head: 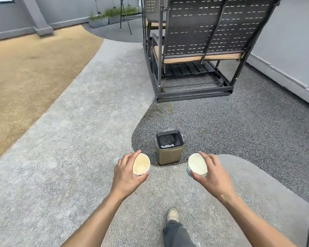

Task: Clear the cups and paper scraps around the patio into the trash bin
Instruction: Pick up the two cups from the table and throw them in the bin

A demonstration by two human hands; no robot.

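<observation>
Two paper cups are in view, one in each hand, and both sit in the lower middle of the frame. At far upper left of centre, two grey planters [104, 19] with grass stand against the wall, well apart from everything else. Moving right, the left hand [126, 173] has its grip curled round the first cup [141, 164], fingers over the far rim and thumb at the near rim; this cup is upright, its mouth facing the camera, with a brownish stain inside. Just right of it, between the two hands and a little higher in the frame, stands one trash bin [169, 147], square, gold-sided, lined with a black bag; something pale lies at the bottom of the bag, too small to tell apart. The bin stands on the dark pebbled floor [248, 125] at the edge of the lighter paving. Right of the bin, the right hand [213, 172] has its grip closed round the second cup [197, 164], which is clean and cream inside and tilted slightly toward the bin. Both cups are held near the bin, not over its opening. In the upper right stands one dark metal swing bench [203, 41] with a tan cushion. One shoe [173, 215] shows at bottom centre.
</observation>
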